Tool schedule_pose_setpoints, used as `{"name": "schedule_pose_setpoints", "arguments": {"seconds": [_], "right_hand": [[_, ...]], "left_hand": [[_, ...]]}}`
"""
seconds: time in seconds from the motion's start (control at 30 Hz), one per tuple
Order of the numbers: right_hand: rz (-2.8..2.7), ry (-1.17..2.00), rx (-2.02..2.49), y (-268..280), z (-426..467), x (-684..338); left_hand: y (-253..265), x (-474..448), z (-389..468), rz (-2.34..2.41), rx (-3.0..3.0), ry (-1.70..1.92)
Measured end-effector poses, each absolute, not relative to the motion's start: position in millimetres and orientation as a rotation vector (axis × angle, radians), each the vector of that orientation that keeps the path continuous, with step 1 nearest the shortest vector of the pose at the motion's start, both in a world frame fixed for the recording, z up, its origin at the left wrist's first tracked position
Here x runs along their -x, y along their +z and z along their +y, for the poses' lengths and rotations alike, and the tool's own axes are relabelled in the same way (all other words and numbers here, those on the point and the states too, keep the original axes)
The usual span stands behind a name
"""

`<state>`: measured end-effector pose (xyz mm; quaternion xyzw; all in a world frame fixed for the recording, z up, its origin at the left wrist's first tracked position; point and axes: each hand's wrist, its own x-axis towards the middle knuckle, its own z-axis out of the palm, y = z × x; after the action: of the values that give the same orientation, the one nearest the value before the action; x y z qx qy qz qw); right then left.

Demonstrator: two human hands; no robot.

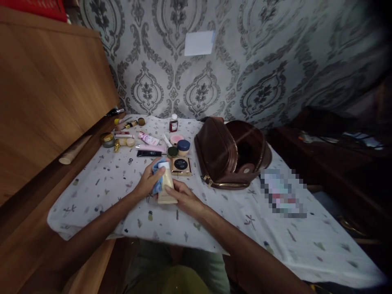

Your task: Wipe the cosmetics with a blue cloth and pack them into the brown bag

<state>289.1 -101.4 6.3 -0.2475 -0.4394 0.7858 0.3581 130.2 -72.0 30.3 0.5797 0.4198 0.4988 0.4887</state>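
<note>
Between my hands is a pale yellow squeeze tube [167, 182] with a white cap, its cap end up and its flat end down. My left hand [144, 183] presses a blue cloth [157, 188] against the tube's left side, thumb near the cap. My right hand [187, 197] grips the lower right side of the tube. Just beyond lies a gold square compact [181, 166] with a dark round centre. Close by are a dark green-lidded jar [172, 152], a blue-lidded jar [183, 147] and a black tube [150, 153].
An open brown cosmetic bag [214, 151] stands right of my hands on the patterned tablecloth [165, 226]. A small bottle [173, 123] with a white cap is near the wall. More cosmetics, including a pink-and-white tube [148, 138], lie left. A wooden cabinet [55, 77] borders the left side.
</note>
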Motion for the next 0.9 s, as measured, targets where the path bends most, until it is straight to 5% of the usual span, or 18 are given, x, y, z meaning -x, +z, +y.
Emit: {"name": "schedule_pose_setpoints", "arguments": {"seconds": [0.63, 0.9], "right_hand": [[-0.982, 1.624, 0.760, 10, -83, -301], [-1.407, 0.928, 1.135, 15, -83, -309]], "left_hand": [[27, -163, -49, 1.029, -1.406, 1.216], [24, -159, -55, 0.881, -1.435, 1.044]]}}
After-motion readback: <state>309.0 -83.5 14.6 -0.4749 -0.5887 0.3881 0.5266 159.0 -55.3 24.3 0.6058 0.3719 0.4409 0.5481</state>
